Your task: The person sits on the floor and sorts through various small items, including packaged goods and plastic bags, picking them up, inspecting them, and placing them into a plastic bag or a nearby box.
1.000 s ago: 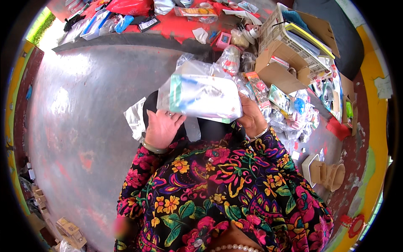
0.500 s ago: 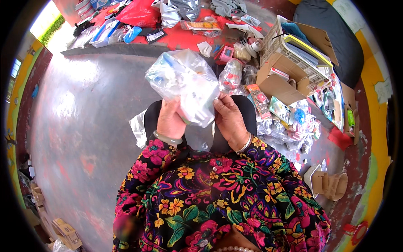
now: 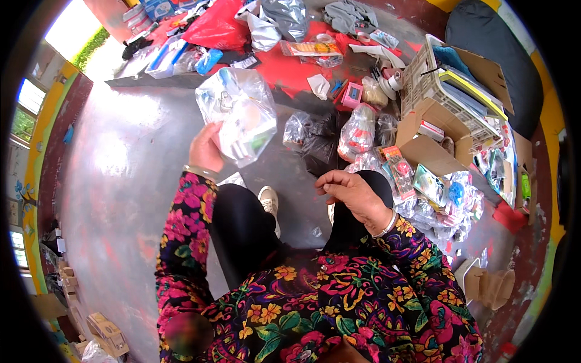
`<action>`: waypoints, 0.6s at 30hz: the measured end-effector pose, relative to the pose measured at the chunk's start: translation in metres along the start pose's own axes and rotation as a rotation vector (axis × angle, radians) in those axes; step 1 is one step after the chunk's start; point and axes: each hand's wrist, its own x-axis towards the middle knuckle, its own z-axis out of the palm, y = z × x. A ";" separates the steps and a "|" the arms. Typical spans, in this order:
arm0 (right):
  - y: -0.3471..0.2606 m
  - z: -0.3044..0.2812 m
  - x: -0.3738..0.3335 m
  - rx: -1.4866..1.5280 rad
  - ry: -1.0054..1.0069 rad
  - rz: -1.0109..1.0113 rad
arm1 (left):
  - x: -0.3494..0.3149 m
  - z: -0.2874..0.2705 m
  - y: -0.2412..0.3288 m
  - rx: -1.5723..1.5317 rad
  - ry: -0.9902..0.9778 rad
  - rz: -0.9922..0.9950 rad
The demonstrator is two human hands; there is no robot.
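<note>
A clear plastic bag (image 3: 238, 115) of small packets is gripped at its lower edge by the left hand (image 3: 206, 150), raised above the knee. The right hand (image 3: 351, 193) is loosely curled, empty (nothing pinched visibly). Beyond its fingers, bagged goods (image 3: 358, 130) remain unsorted, apparently.

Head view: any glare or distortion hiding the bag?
Head view: fisheye bends the edges; daylight blows out the top-left corner and sheens the floor. The clear bag in the left hand glints, its contents partly readable. The right hand is sharp.
</note>
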 end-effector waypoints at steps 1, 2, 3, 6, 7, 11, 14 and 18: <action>0.000 -0.001 0.009 -0.028 -0.018 -0.001 | 0.018 -0.015 0.000 0.030 -0.010 -0.020; 0.001 -0.002 0.018 -0.050 -0.045 -0.001 | 0.036 -0.037 -0.001 0.051 -0.020 -0.085; 0.001 -0.002 0.028 -0.072 -0.072 -0.001 | 0.052 -0.056 -0.003 0.059 -0.002 -0.155; 0.014 0.002 0.056 -0.057 -0.194 0.077 | 0.101 -0.089 -0.011 0.116 0.033 -0.304; 0.020 0.003 0.064 -0.039 -0.234 0.111 | 0.113 -0.099 -0.018 0.117 0.047 -0.315; 0.025 0.003 0.073 -0.030 -0.287 0.244 | 0.175 -0.147 -0.052 0.222 0.063 -0.394; 0.009 -0.007 0.080 -0.007 -0.289 0.322 | 0.219 -0.198 -0.094 0.303 0.105 -0.459; 0.001 -0.029 0.087 0.045 -0.193 0.432 | 0.252 -0.234 -0.162 0.287 0.203 -0.496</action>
